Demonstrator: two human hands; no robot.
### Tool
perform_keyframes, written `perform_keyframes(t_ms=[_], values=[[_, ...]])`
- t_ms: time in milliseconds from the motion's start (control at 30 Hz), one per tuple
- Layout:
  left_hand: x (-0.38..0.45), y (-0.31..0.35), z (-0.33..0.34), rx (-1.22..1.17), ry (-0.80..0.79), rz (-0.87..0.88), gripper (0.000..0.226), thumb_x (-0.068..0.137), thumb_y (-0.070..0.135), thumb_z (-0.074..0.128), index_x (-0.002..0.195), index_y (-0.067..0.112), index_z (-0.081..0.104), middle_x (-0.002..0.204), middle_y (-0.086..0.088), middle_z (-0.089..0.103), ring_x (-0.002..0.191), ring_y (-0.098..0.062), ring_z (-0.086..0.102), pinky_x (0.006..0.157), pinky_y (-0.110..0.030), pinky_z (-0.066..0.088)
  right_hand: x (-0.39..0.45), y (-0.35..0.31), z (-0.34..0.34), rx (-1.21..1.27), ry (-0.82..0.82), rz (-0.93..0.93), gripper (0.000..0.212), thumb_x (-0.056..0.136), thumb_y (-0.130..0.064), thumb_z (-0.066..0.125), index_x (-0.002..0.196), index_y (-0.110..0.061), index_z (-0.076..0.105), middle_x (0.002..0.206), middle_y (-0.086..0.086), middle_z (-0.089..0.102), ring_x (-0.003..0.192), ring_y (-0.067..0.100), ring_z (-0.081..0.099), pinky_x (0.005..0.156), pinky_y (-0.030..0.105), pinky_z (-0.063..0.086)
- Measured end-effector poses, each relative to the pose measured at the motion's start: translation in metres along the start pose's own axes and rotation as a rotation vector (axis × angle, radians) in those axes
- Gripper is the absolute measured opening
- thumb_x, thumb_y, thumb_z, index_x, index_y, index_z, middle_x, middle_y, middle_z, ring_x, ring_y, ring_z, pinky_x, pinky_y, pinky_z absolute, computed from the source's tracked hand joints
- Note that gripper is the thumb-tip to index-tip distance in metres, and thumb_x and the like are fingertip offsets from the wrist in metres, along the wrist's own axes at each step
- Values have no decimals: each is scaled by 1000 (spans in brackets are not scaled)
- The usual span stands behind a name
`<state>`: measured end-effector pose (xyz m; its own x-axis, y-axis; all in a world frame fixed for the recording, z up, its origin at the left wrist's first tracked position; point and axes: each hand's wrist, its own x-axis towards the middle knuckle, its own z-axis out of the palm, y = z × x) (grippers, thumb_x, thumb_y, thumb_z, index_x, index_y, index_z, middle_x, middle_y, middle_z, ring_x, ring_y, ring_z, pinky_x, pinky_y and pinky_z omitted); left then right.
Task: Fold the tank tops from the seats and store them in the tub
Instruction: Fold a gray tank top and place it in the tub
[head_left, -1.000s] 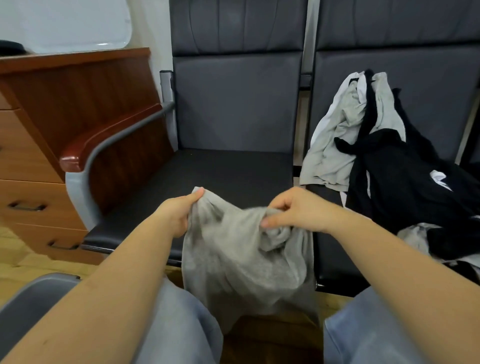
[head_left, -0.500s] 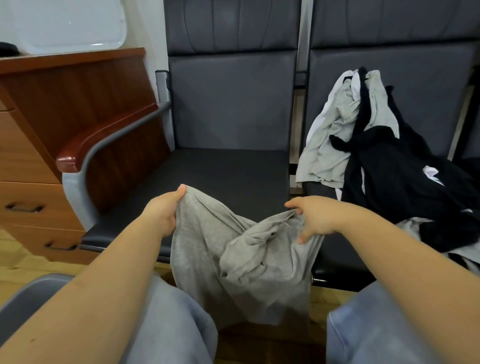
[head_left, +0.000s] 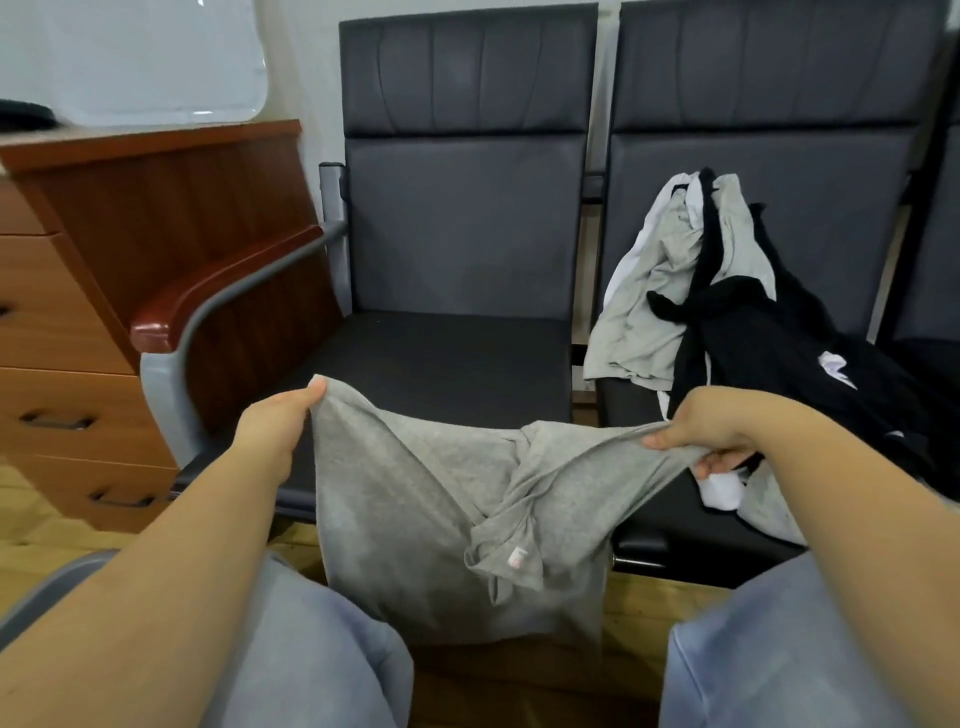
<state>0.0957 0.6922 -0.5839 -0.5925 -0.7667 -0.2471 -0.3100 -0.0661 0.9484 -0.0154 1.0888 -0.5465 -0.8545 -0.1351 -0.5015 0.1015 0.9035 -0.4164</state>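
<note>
At the far left stood a reddish-brown wooden drawer cabinet (head_left: 78, 322), and a grey plastic tub rim (head_left: 47, 592) curved in at the bottom-left corner, beside the person's knee. Next came the grey metal armrest with a glossy red-brown wooden cap (head_left: 218, 291), bounding the left edge of the dark padded seat (head_left: 447, 358), whose cushion lay bare behind the garment. The left hand (head_left: 272, 428) pinched one top corner of the light grey cotton tank top (head_left: 415, 493) between thumb and curled fingers, just above the seat's front edge. The tank top hung stretched between both hands, its body dropping between the knees in pale blue trousers (head_left: 311, 649), with a twisted strap and small pink label near its middle. The right hand (head_left: 711, 431) gripped the other bunched corner, fingers curled around the cloth. Behind it, on the neighbouring dark seat (head_left: 670, 525), sprawled a heap of grey, black and white tank tops (head_left: 727, 322), reaching up the backrest.
</note>
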Motion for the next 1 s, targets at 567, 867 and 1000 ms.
perform_keyframes(t_ms=[567,867,1000], values=[[-30,17,-35,-326,-65,91,27,95,25,59,112,4,61,116,-16,64,101,-25,65,83,-29,52,-39,-14,-4,564,8,-340,13,97,0,48,90,-4,58,81,13,63,69,18,62,61,25,59],[-44,28,-55,-629,-222,64,32,97,4,50,129,6,53,112,-8,64,93,-16,65,74,-30,53,-39,-13,-14,1284,-58,-349,27,96,8,36,104,-5,59,77,9,74,69,19,73,61,28,59],[-55,35,-65,-828,-327,57,24,99,7,45,120,13,56,108,-7,67,92,-14,67,79,-29,56,-42,-9,-20,1578,-99,-426,52,42,-6,90,91,1,71,93,15,73,76,27,73,64,36,61]])
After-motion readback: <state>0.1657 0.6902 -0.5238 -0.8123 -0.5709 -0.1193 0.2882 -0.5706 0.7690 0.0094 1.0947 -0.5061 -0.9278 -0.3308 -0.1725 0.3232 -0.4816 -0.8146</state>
